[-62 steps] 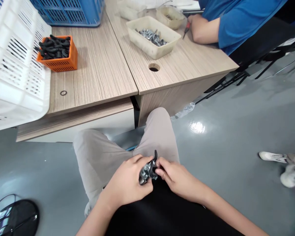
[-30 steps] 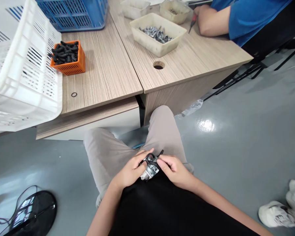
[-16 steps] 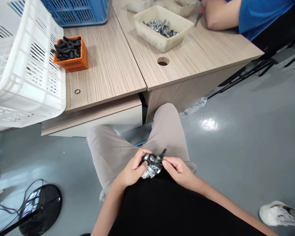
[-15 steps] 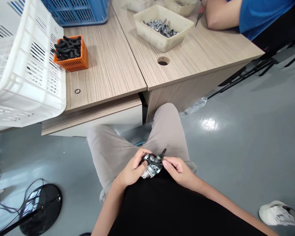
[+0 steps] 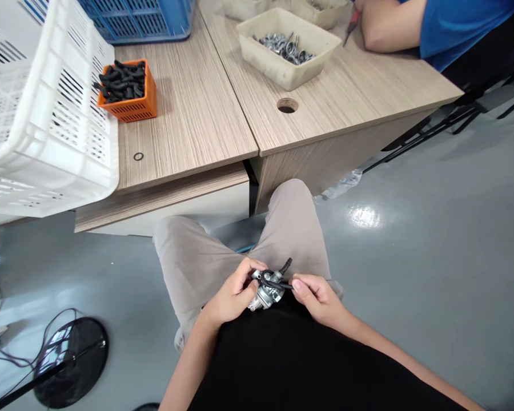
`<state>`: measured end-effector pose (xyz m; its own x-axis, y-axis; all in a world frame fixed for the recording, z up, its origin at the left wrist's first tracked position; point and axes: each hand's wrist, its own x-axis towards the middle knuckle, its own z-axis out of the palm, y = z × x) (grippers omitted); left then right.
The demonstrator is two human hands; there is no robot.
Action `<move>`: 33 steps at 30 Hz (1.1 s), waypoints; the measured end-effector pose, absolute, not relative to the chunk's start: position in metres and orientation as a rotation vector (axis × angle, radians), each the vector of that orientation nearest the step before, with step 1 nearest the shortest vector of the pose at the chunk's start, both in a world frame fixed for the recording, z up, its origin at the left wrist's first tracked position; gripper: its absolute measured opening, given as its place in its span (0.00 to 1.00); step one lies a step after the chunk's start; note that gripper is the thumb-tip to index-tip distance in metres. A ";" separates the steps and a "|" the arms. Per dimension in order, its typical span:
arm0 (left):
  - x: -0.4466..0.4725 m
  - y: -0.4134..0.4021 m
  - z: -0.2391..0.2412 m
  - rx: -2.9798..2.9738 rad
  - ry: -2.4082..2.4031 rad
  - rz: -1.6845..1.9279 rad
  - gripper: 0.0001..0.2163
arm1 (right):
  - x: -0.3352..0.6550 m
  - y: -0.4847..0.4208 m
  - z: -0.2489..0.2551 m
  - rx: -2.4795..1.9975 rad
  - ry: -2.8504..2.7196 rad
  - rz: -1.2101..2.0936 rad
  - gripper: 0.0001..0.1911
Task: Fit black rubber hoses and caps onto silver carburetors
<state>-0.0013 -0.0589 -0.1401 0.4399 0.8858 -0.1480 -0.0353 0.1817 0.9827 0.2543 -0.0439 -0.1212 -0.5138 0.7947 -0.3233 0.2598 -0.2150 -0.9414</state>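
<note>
Over my lap, my left hand (image 5: 230, 297) is closed round a small silver metal part (image 5: 265, 292). A thin black rubber tube (image 5: 277, 275) loops across the top of that part, with one end sticking up. My right hand (image 5: 318, 298) pinches the tube's other end just to the right of the part. Both hands rest above my beige trousers and black shirt.
An orange bin of black rubber tubes (image 5: 127, 91) and a loose black ring (image 5: 138, 156) sit on the wooden desk (image 5: 188, 125). A white crate (image 5: 38, 114) overhangs at left. A co-worker's arm (image 5: 389, 28) rests beside a beige tray of metal fittings (image 5: 288, 48). A fan base (image 5: 68, 365) stands on the floor.
My right hand has slid a little to the right, drawing the tube's end away from the metal part. The view has drifted slightly to the left.
</note>
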 end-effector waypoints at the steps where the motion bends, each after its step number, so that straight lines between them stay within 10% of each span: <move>1: -0.001 -0.059 -0.140 1.204 0.899 0.796 0.11 | 0.255 -0.045 -0.123 -1.247 -1.618 1.783 0.31; 33: 0.012 -0.055 -0.139 1.018 1.143 0.936 0.15 | 0.231 0.006 -0.093 -1.407 -2.175 1.443 0.19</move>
<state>0.0117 -0.0553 -0.1391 0.1716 0.9504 -0.2593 -0.0673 0.2739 0.9594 0.2312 0.0055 -0.0931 -0.5377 0.7760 -0.3297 0.6053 0.0831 -0.7916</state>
